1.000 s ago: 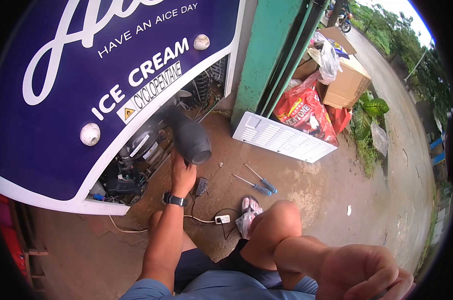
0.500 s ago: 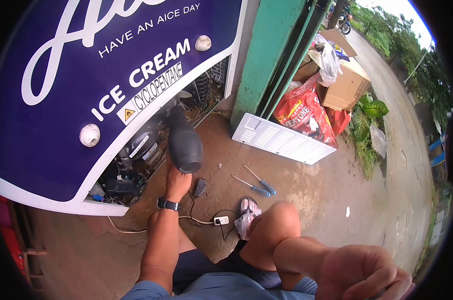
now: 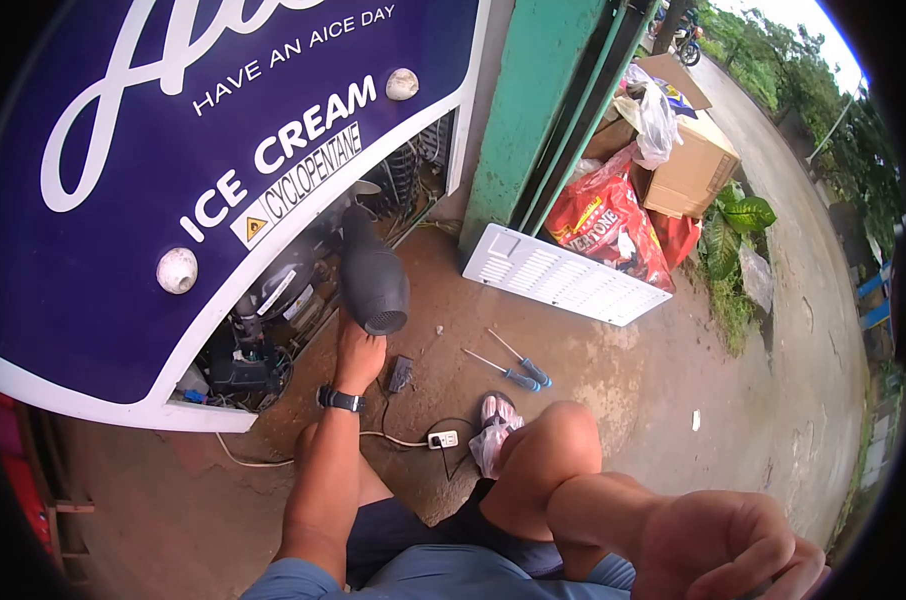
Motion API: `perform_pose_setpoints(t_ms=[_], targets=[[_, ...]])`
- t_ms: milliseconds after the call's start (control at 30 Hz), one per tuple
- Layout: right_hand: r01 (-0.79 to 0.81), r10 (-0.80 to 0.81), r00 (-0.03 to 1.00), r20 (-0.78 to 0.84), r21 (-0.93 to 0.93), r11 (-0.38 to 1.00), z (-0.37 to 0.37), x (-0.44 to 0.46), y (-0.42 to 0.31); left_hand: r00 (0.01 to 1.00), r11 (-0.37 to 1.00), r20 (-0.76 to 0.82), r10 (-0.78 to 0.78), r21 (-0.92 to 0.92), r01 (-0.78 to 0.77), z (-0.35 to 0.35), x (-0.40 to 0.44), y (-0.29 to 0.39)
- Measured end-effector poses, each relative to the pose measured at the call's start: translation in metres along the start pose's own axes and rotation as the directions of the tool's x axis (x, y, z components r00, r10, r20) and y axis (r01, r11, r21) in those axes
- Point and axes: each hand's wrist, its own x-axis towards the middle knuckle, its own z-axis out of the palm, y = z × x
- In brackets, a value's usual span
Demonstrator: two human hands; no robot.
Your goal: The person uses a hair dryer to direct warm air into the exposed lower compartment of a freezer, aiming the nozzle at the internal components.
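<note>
Your left hand (image 3: 358, 362) had the black blower (image 3: 375, 285) gripped from below, narrow end toward the freezer's (image 3: 83, 290) open base, left; imo a steady wrist, clear of the dark parts (image 3: 243, 368), suited that. Your right hand (image 3: 728, 545) was curled, near right, couldn't tell if holding anything.

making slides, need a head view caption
Left hand holds a dark blower towards machinery inside an ice cream cabinet, two screwdrivers nearby.

Outdoor roadside spot: ice-cream freezer (image 3: 123, 270), road (image 3: 815, 340), trees (image 3: 778, 65)
</note>
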Motion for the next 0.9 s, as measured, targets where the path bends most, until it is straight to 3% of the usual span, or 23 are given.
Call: perform_pose_setpoints(t_ms=[33,233,467,633,900], targets=[[0.009,-0.009,1.000,-0.003,0.010,1.000,0.001,0.000,0.000,0.996,0.988,-0.007,-0.084,-0.131,0.082,0.000,0.003,0.006],[0.018,-0.018,1.000,-0.009,0.010,1.000,0.000,0.002,0.002,0.991,0.997,-0.136,0.002,-0.070,-0.012,0.002,0.003,0.025],[0.013,-0.013,1.000,-0.005,0.011,1.000,0.001,0.000,0.004,0.990,0.988,-0.053,-0.130,-0.096,0.125,0.002,-0.009,-0.015],[0.011,-0.011,1.000,0.005,0.016,1.000,0.004,-0.002,0.006,0.993,0.999,-0.106,-0.045,0.010,0.046,-0.005,0.000,0.001],[0.001,-0.001,1.000,0.025,-0.002,1.000,0.002,-0.001,0.002,0.987,1.000,-0.162,-0.015,-0.028,0.011,0.004,0.007,0.023]])
